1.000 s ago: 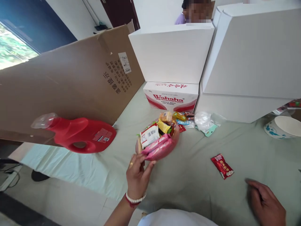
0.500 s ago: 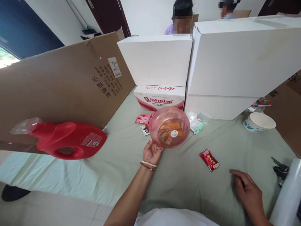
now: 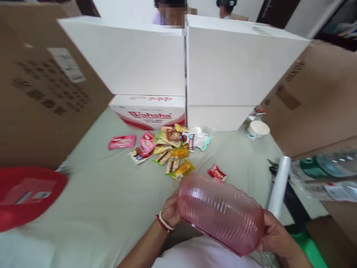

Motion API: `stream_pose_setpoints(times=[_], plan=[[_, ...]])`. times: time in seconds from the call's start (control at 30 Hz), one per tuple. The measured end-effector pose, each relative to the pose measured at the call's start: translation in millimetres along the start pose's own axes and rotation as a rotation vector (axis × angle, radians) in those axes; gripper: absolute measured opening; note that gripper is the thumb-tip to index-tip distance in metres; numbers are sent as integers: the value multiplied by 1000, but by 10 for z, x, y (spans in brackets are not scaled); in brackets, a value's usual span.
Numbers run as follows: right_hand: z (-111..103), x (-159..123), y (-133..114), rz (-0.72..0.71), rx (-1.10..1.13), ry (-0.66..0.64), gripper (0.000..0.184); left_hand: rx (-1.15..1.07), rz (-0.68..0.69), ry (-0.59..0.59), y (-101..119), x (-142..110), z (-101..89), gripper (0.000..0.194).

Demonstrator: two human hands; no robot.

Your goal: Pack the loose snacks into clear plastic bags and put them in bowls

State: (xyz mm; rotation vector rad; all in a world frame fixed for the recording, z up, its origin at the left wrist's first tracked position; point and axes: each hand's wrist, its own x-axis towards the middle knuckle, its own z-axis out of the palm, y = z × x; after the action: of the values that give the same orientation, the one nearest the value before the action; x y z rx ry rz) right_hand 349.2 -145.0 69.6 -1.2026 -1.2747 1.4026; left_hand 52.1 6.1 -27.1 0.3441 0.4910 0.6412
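A pink see-through plastic bowl (image 3: 220, 212) with ribbed sides is held tilted on its side, close to my body. My left hand (image 3: 170, 210), with bracelets at the wrist, grips its left end. On the right end, my right hand (image 3: 275, 232) is closed on the rim; some fingers are hidden behind the bowl. Beyond the bowl lies a loose pile of wrapped snacks (image 3: 170, 143) in yellow, pink and brown packets. A red snack packet (image 3: 216, 172) rests just past the bowl's upper edge.
Behind the snacks stand a Wahaha box (image 3: 150, 111) and tall white boxes (image 3: 223, 67). A red jug (image 3: 30, 193) lies at left. At right are a paper cup (image 3: 258, 129), a plastic roll (image 3: 279, 182) and bottles (image 3: 329, 165). Two people sit beyond the boxes.
The bowl has come off the snacks, which now lie uncovered, and moved toward my body, tipped sideways. My right hand has taken hold of it too. The view has swung right.
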Motion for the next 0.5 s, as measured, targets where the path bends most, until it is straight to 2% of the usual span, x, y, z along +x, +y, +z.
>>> stream_pose_setpoints(times=[0.1,0.17,0.23,0.33,0.5], plan=[[-90,-101,-371,-150,-113,-34,39,103,28,10,20,128,198,39],[-201,-112,-575,-193,-333,74,30,261,96,57,43,157,310,52],[-333,-59,-671,-135,-614,234,21,429,134,125,75,118,364,55],[-556,169,-531,-59,-978,375,20,672,175,281,129,-51,293,51],[-870,655,61,31,-1298,365,23,1094,272,643,142,-508,-105,58]])
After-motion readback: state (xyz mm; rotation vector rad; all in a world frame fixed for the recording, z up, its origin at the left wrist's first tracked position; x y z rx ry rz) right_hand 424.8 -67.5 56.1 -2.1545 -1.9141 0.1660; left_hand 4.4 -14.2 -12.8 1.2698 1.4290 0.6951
